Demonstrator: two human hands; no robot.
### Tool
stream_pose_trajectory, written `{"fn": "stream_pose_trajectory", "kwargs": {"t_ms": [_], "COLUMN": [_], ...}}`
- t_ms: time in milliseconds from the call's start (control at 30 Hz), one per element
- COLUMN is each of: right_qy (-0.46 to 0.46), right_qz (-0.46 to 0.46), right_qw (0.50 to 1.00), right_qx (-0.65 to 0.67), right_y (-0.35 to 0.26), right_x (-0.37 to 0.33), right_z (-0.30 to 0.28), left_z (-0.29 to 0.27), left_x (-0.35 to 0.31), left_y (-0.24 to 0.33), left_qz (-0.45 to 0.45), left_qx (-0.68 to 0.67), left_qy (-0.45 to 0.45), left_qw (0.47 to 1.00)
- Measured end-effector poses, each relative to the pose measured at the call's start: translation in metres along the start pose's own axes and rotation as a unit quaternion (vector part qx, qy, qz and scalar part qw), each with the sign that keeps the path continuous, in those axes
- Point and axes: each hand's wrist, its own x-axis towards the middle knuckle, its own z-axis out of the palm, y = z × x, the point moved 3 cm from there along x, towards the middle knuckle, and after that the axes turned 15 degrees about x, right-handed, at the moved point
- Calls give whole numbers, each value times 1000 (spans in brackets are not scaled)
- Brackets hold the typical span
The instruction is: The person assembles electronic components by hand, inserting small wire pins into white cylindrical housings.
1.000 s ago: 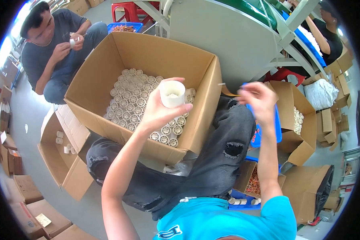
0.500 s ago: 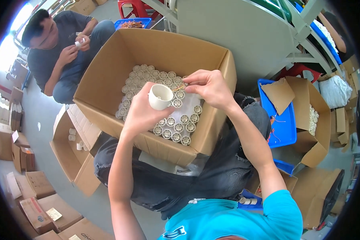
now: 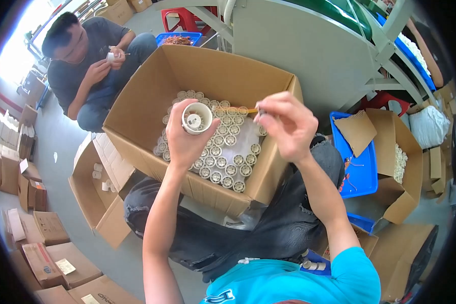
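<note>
My left hand [image 3: 179, 139] is wrapped round a white cylindrical cup-shaped housing [image 3: 205, 129], its open end turned up toward me. Inside it shows a round white insert [image 3: 193, 120]. To its right, my right hand [image 3: 289, 126] is pinched on thin orange-yellow wires [image 3: 248, 110], which stretch leftward toward the housing; the fingers are slightly blurred. Where the wires' other end goes is unclear. Below both hands stands a large open cardboard box [image 3: 137, 104], holding rows of round white pieces [image 3: 221, 162] with patterned tops.
A co-worker [image 3: 81, 61] sits at the far left with a similar white piece [image 3: 110, 57] in the hands. A blue tray [image 3: 362, 175] and a carton of white parts [image 3: 413, 190] stand at right. Another open carton [image 3: 86, 177] lies left; stacked boxes [image 3: 50, 228] line the lower left.
My right hand has moved right and slightly down, drawing the wires out longer. The housing has tipped, so its insert shows more fully. The whole view has shifted slightly.
</note>
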Motion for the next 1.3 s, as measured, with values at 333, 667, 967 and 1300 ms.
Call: {"fn": "stream_pose_trajectory", "kwargs": {"t_ms": [333,667,967,1300], "right_qy": [-34,-43,-69,-114], "right_qz": [-37,-40,-8,73], "right_qw": [998,998,992,975], "right_qx": [34,2,-107,-176], "right_y": [4,8,11,19], "right_x": [-11,-11,-14,-15], "right_z": [22,25,39,41], "left_z": [5,8,9,26], "left_x": [-1,-2,-6,-15], "left_y": [3,6,17,22], "left_qz": [53,74,166,146], "left_qx": [6,0,105,61], "left_qy": [28,23,-6,-49], "left_qw": [998,997,980,986]}}
